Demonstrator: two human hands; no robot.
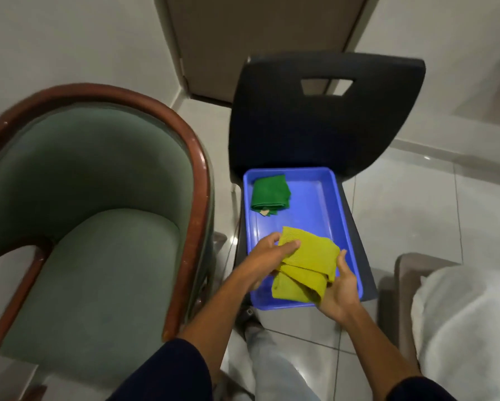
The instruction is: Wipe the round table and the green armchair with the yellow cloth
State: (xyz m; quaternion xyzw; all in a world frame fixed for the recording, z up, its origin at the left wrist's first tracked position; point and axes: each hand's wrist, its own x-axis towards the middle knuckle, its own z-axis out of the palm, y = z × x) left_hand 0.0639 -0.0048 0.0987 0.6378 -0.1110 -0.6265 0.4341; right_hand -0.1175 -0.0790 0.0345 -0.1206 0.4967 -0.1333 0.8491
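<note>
Both our hands are on the yellow cloth, over the near end of the blue tray. Our left hand pinches its 10 o'clock corner, thumb on top; our right hand cups the 4 o'clock edge, fingers curled under. Cloth loosely folded, likely being gathered into a pad for wiping. A green cloth lies at the tray's 11 o'clock corner. The tray rests on the black chair. Green armchair at 9 o'clock, within reach. Round table not in view.
</note>
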